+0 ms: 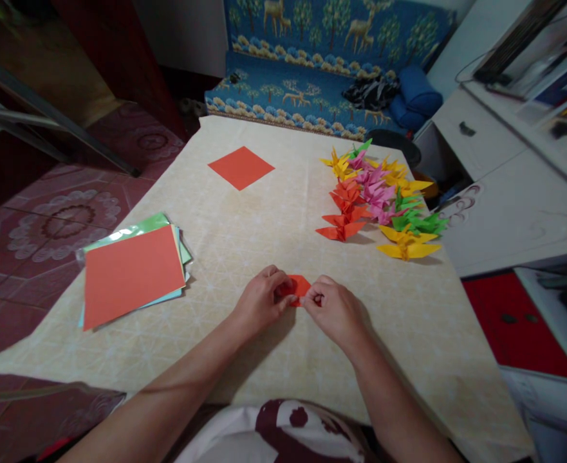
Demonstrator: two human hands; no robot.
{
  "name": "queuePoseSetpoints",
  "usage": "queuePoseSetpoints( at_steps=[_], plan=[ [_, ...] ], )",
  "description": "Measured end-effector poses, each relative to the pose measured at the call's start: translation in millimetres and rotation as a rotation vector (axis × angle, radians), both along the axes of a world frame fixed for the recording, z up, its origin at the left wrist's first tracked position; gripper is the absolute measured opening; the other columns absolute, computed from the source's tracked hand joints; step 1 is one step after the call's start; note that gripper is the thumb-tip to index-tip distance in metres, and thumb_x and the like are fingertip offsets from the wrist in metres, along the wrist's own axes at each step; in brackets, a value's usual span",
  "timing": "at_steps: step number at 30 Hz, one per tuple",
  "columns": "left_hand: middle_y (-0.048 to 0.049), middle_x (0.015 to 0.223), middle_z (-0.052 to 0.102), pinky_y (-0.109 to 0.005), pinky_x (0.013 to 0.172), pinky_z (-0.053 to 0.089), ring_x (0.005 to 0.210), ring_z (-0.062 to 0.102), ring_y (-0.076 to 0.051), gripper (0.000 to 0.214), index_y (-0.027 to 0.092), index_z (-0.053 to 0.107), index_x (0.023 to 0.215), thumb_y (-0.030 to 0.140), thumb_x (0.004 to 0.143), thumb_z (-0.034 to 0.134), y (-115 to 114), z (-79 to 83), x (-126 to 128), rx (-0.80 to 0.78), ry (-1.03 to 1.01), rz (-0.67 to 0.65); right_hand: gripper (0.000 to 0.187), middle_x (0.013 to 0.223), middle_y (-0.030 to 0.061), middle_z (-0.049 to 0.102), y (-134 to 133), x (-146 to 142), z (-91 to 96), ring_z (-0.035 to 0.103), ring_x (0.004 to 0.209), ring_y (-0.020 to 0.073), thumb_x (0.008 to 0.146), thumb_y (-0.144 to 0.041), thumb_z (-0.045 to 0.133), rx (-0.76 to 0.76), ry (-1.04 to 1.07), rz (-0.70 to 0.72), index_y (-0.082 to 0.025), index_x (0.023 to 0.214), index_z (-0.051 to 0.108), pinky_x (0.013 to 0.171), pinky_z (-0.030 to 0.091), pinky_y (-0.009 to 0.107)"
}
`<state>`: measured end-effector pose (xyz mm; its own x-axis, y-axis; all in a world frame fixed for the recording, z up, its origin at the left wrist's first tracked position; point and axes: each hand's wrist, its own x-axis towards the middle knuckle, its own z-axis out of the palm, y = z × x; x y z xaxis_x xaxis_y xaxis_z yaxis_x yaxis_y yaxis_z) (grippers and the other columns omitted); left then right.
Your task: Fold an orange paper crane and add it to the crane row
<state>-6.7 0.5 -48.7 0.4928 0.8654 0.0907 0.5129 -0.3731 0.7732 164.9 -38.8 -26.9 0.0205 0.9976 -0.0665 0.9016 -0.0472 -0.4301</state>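
Observation:
A small folded piece of red-orange paper (299, 287) lies low over the table between my hands, partly hidden by my fingers. My left hand (266, 296) pinches its left side with thumb and fingers. On the right side, my right hand (334, 307) is closed with its fingertips on the paper's lower right edge. Both forearms come in from the bottom of the view.
Several folded paper cranes (370, 193) in red, pink, yellow and green cluster at the back right. A red paper square (241, 168) lies at the back. A stack of coloured paper (133, 276) sits at the left edge of the cloth-covered table (244, 238). Behind stands a blue sofa (283, 90).

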Motion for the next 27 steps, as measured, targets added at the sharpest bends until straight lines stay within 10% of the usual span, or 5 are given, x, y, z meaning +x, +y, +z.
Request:
queuePoseSetpoints(
  at_steps=[27],
  plan=[
    [-0.0049,0.088,0.057,-0.026,0.07,0.044,0.08,0.054,-0.015,0.039,0.017,0.066,0.098,-0.003,0.068,0.051,1.8,5.3,-9.8,-0.066,-0.146,-0.106,0.011,0.079,-0.0016,0.063,-0.7,-14.5,-2.0,0.057,0.076,0.0158,0.067,-0.029,0.075,0.053,0.071,0.015,-0.026,0.072,0.065,0.068,0.038,0.026]
  ],
)
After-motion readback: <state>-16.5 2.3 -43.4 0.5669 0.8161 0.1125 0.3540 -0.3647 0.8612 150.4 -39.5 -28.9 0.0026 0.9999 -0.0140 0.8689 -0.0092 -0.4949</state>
